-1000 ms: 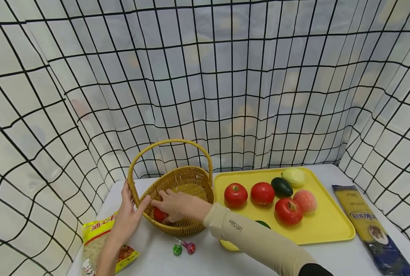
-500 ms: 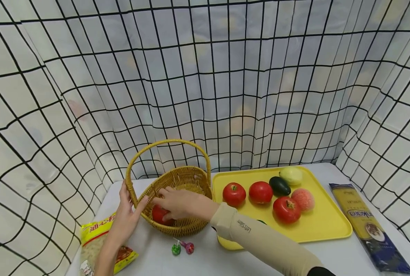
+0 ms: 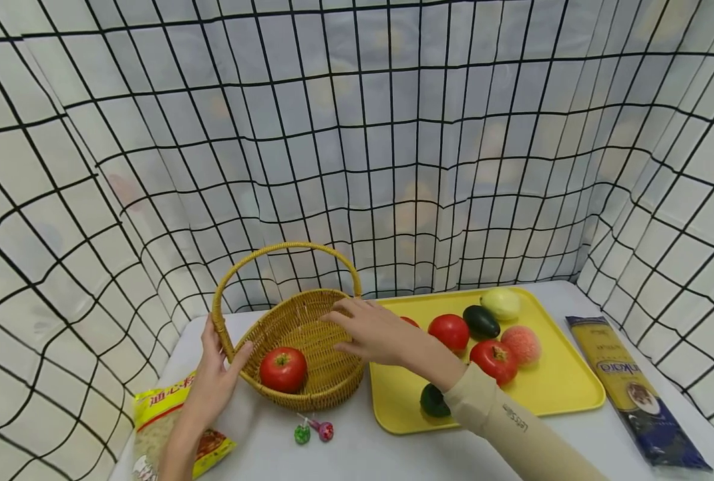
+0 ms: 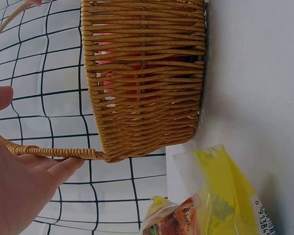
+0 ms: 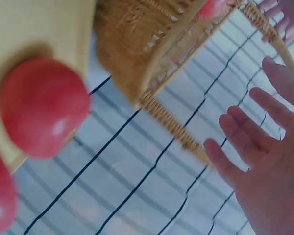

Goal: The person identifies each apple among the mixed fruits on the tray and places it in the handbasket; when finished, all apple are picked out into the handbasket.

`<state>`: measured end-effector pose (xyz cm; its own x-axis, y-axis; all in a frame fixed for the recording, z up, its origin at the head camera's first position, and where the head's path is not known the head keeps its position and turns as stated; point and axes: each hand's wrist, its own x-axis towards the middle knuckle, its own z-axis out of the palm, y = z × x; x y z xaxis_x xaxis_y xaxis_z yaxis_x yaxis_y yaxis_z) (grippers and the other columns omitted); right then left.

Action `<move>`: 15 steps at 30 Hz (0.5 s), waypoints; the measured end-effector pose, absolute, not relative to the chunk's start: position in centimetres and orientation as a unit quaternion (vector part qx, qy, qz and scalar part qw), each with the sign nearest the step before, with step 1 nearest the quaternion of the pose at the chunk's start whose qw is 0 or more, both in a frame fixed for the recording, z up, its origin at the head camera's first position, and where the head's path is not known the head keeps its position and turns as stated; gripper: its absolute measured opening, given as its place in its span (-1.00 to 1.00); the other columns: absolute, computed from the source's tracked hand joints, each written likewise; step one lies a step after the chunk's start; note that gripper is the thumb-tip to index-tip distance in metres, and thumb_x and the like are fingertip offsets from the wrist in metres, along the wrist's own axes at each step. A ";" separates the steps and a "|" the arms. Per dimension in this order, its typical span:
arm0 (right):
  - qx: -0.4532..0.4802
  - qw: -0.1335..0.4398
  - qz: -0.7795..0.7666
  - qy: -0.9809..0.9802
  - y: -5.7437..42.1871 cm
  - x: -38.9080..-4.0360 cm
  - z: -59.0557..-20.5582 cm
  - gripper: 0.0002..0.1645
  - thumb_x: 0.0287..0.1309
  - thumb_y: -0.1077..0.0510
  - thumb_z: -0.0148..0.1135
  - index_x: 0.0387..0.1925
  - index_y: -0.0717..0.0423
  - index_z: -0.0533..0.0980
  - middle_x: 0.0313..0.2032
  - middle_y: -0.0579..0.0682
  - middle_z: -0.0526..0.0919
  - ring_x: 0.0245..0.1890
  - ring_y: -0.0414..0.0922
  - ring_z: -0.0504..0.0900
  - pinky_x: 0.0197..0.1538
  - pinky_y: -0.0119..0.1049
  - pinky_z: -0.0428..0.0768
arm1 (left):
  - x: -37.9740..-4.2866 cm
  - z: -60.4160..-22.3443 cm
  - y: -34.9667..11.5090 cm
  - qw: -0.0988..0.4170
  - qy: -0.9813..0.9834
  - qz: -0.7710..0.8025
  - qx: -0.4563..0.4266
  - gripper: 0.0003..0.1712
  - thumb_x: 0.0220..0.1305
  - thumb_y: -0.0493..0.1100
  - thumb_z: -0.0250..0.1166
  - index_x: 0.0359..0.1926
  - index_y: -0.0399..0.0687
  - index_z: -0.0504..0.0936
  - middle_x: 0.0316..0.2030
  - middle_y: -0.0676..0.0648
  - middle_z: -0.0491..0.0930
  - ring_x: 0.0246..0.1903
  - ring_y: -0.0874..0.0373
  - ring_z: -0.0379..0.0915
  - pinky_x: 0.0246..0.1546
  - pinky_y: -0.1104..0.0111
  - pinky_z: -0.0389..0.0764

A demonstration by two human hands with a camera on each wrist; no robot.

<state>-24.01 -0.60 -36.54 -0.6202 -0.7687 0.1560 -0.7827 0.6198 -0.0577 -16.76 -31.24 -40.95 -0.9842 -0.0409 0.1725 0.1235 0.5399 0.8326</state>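
One red tomato [image 3: 283,369] now sits in plain sight inside the wicker basket [image 3: 332,395], low at its near left; half a second ago the right hand [image 3: 387,334] was covering part of it. That hand has since come away to the right, over the basket's right rim, its fingers spread and letting go of everything. Its wrist hides most of the nearest tomato on the yellow tray [image 3: 558,394], while a dark green fruit [image 3: 433,401] shows more beside the sleeve [image 3: 501,417]. The left hand [image 3: 215,384] stays at the basket's handle [image 3: 287,246], fingers extended behind it, thumb apart on the near side, not clenched.
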 end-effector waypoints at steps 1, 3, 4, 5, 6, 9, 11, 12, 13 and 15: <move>0.423 0.064 0.067 -0.901 0.3 -23.8 -36.6 -0.34 0.42 -0.20 0.20 0.45 -0.21 0.35 0.37 -0.09 0.46 0.38 -0.09 0.44 0.45 -0.06 0.49 | -16.8 -41.0 -31.3 0.085 -0.873 -0.480 -0.024 0.16 0.56 0.06 0.13 0.59 0.12 -0.69 0.62 -0.37 -0.48 0.60 -0.43 -0.29 0.52 -0.29 0.04; 0.406 0.076 0.083 -0.907 2.2 -23.5 -36.8 -0.34 0.40 -0.20 0.23 0.44 -0.18 0.38 0.38 -0.05 0.47 0.40 -0.05 0.44 0.49 0.03 0.44 | -16.7 -41.0 -31.3 0.084 -0.873 -0.480 -0.023 0.16 0.56 0.06 0.12 0.59 0.12 -0.70 0.62 -0.37 -0.47 0.60 -0.43 -0.30 0.52 -0.30 0.03; 0.398 0.080 0.086 -0.910 3.1 -23.3 -36.9 -0.34 0.40 -0.20 0.23 0.44 -0.17 0.38 0.38 -0.03 0.47 0.42 -0.02 0.43 0.50 0.06 0.42 | -16.7 -41.0 -31.3 0.084 -0.873 -0.479 -0.023 0.16 0.56 0.05 0.13 0.59 0.11 -0.70 0.62 -0.37 -0.46 0.60 -0.42 -0.30 0.52 -0.31 0.03; 0.389 0.082 0.093 -0.913 4.1 -23.1 -37.0 -0.33 0.40 -0.21 0.23 0.45 -0.17 0.38 0.39 -0.02 0.46 0.43 0.00 0.42 0.50 0.09 0.40 | -16.7 -41.0 -31.3 0.084 -0.874 -0.479 -0.022 0.17 0.56 0.06 0.12 0.58 0.11 -0.70 0.62 -0.37 -0.45 0.60 -0.42 -0.29 0.51 -0.31 0.03; 0.381 0.083 0.099 -0.915 5.0 -22.9 -37.2 -0.32 0.40 -0.20 0.24 0.45 -0.17 0.38 0.41 0.00 0.45 0.45 0.02 0.40 0.51 0.12 0.38 | -16.7 -41.0 -31.4 0.086 -0.875 -0.476 -0.022 0.17 0.56 0.05 0.12 0.58 0.10 -0.70 0.62 -0.38 -0.44 0.60 -0.42 -0.28 0.51 -0.31 0.04; 0.355 0.088 0.107 -0.925 7.9 -22.3 -37.9 -0.29 0.39 -0.22 0.23 0.47 -0.17 0.36 0.44 0.03 0.43 0.47 0.08 0.37 0.51 0.17 0.35 | -16.6 -41.0 -31.3 0.089 -0.876 -0.474 -0.022 0.17 0.56 0.05 0.13 0.59 0.06 -0.69 0.62 -0.40 -0.40 0.61 -0.40 -0.26 0.50 -0.32 0.06; 0.332 0.086 0.119 -0.932 9.9 -21.9 -38.5 -0.27 0.37 -0.21 0.26 0.48 -0.17 0.35 0.46 0.05 0.40 0.49 0.11 0.34 0.52 0.20 0.31 | -16.7 -41.0 -31.3 0.090 -0.876 -0.473 -0.023 0.17 0.56 0.05 0.13 0.59 0.04 -0.69 0.62 -0.41 -0.38 0.61 -0.39 -0.25 0.49 -0.33 0.07; 0.321 0.086 0.122 -0.935 10.9 -21.7 -38.8 -0.26 0.36 -0.21 0.26 0.49 -0.17 0.35 0.47 0.06 0.39 0.50 0.13 0.33 0.52 0.22 0.30 | -16.7 -41.0 -31.2 0.091 -0.876 -0.473 -0.025 0.17 0.56 0.05 0.13 0.59 0.03 -0.68 0.62 -0.41 -0.37 0.61 -0.39 -0.25 0.48 -0.33 0.07; 0.310 0.087 0.124 -0.939 11.8 -21.6 -39.2 -0.25 0.36 -0.22 0.26 0.49 -0.16 0.34 0.48 0.07 0.38 0.51 0.15 0.31 0.52 0.25 0.29 | -16.8 -41.0 -31.2 0.092 -0.876 -0.472 -0.025 0.17 0.56 0.04 0.14 0.59 0.04 -0.68 0.62 -0.41 -0.36 0.60 -0.40 -0.24 0.48 -0.33 0.07; 0.290 0.090 0.126 -0.944 13.6 -21.5 -40.0 -0.23 0.35 -0.22 0.27 0.49 -0.12 0.35 0.49 0.10 0.37 0.52 0.21 0.28 0.52 0.29 0.27 | -16.9 -41.0 -31.2 0.092 -0.876 -0.472 -0.026 0.17 0.56 0.04 0.13 0.59 0.06 -0.68 0.62 -0.39 -0.37 0.60 -0.41 -0.25 0.48 -0.35 0.06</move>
<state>-21.49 13.63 -40.01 -0.8155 -0.5253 0.2430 -0.5706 0.7998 -0.1864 -16.86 -31.22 -40.97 -0.9817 -0.0411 0.1859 0.1326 0.5531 0.8225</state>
